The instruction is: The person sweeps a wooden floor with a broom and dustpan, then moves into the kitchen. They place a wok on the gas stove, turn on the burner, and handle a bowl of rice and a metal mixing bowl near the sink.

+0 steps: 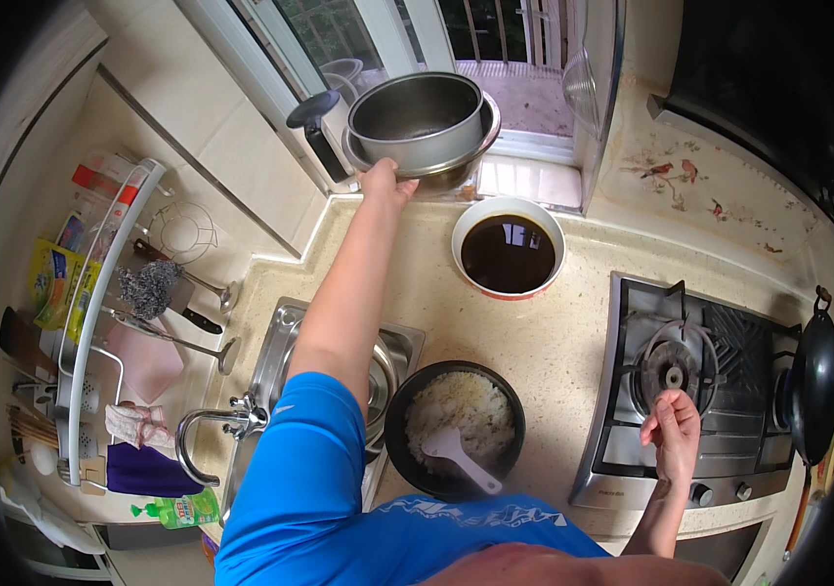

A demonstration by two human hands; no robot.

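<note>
Reaching toward the window, my left hand (385, 184) grips the near rim of a stainless steel basin (491, 135). A grey round metal pot (417, 146) with a dark interior sits tilted inside that basin. My right hand (672, 428) hovers over the front of the gas stove (611, 469), fingers curled, with nothing visible in them. Close to my body stands a black pan (396, 439) of cooked rice (461, 410), a white rice paddle (461, 458) resting in it. Farther back is a white bowl (469, 220) of dark brown liquid (508, 253).
The steel sink (285, 319) with its faucet (200, 417) lies under my left arm. A wall rack (105, 293) of utensils and cloths is at left. A black-handled appliance (325, 135) stands by the window. At far right, a black wok (816, 388) leans upright.
</note>
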